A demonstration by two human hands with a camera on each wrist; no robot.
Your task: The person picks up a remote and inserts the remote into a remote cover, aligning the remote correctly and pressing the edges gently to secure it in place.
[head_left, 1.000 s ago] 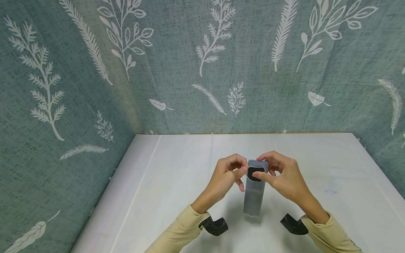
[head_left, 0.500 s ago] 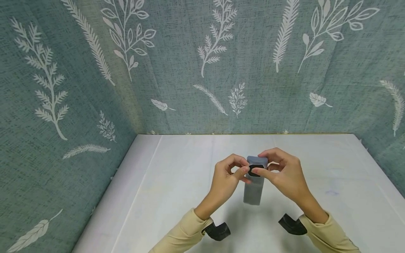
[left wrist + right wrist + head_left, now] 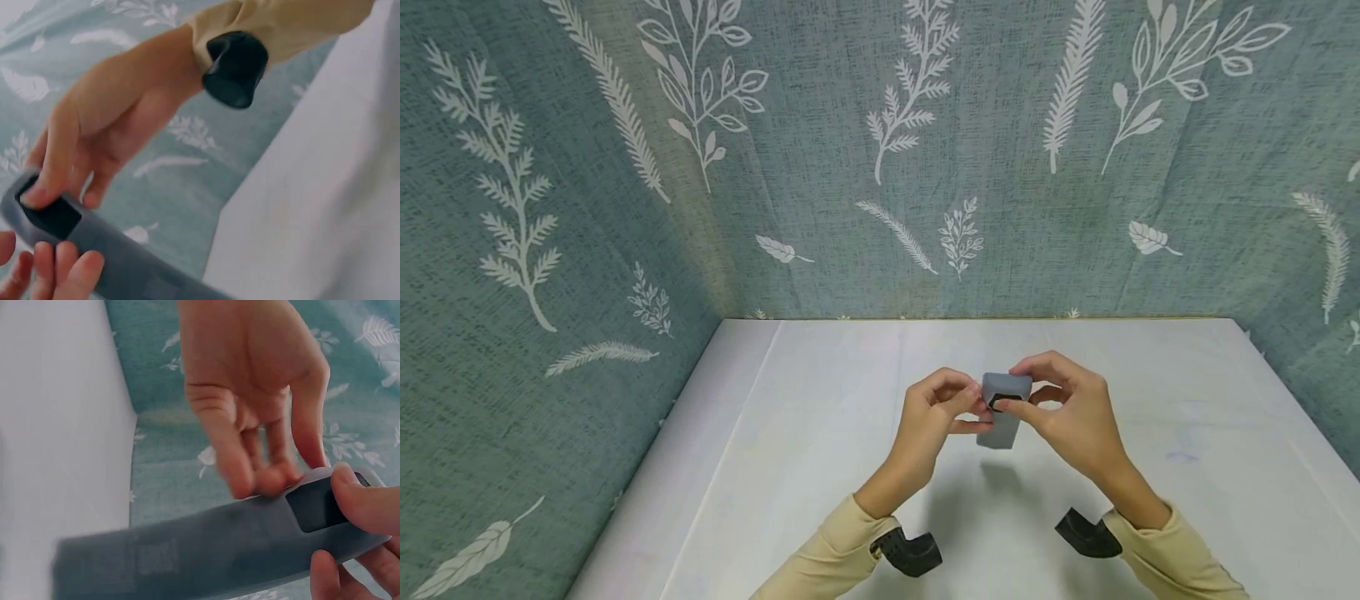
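A long grey handheld device point(image 3: 187, 550) has a black panel point(image 3: 315, 506) near one end. In the head view I see the grey device point(image 3: 997, 433) lifted above the table, foreshortened, its lower end facing me. My right hand point(image 3: 1078, 417) holds its upper end, fingers behind and thumb on the black panel; the right wrist view shows this right thumb point(image 3: 365, 500) closely. My left hand point(image 3: 921, 433) is at the device's left side, its fingertips touching the edge. In the right wrist view the left hand point(image 3: 250, 381) is partly blurred.
A white table point(image 3: 820, 400) lies below, with the device's shadow on it. Green leaf-patterned fabric point(image 3: 820, 167) stands behind the table and at both sides. Black wrist mounts point(image 3: 910, 552) sit at both sleeve cuffs.
The device's lower end has lifted off the table and tipped up, so its body looks shorter. My left fingers have shifted along its left edge, while the right hand keeps its hold.
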